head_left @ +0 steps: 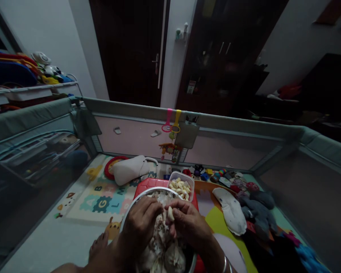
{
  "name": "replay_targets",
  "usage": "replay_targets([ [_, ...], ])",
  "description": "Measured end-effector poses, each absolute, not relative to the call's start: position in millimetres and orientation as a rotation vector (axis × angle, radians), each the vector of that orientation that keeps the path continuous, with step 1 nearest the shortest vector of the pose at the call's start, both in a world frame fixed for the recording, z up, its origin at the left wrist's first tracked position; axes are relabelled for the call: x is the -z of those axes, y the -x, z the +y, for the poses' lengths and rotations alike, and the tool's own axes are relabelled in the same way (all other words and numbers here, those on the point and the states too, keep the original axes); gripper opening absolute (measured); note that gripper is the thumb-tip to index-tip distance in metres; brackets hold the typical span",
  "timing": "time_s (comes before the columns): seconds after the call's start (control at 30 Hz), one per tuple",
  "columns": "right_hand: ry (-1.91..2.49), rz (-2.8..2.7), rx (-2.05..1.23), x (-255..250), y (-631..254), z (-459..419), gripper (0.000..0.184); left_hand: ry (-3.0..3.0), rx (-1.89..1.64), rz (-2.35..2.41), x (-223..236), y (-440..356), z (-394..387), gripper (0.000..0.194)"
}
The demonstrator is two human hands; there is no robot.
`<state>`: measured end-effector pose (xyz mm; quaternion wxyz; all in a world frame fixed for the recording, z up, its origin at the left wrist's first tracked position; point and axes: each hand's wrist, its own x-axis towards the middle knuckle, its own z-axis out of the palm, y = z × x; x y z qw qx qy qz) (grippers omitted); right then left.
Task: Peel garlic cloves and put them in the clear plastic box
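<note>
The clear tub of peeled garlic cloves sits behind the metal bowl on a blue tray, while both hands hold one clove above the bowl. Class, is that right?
Not quite. In the head view the tray under the tub is red, not blue. The rest stands.

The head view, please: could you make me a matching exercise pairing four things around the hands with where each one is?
Things:
1. garlic clove
2. clear tub
3. metal bowl
4. white pillow

Places:
A. on the alphabet mat, beside a red ring
B. under both hands, full of papery skins
C. pinched between the fingers of both hands
D. beyond the bowl, holding peeled cloves

Pairs: 1-C, 2-D, 3-B, 4-A
</note>
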<state>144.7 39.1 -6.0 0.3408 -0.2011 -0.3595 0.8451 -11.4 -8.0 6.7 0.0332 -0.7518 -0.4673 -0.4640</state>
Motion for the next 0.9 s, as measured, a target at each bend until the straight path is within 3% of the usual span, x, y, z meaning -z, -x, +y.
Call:
replay_targets([
  [0.37,0.601,-0.949,-2.095,5.5,-143.3,37.5,0.030,2.398,1.254,-1.451,-12.6,7.2,-12.0,0.012],
  [0.53,0.670,-1.006,-2.046,3.0,-143.1,34.9,0.024,2.397,1.318,-1.448,-9.3,6.1,-10.4,0.020],
  [0.9,0.662,-0.922,-2.102,5.1,-144.0,37.7,0.025,2.265,1.281,-1.516,-8.4,16.4,-9.2,0.018],
])
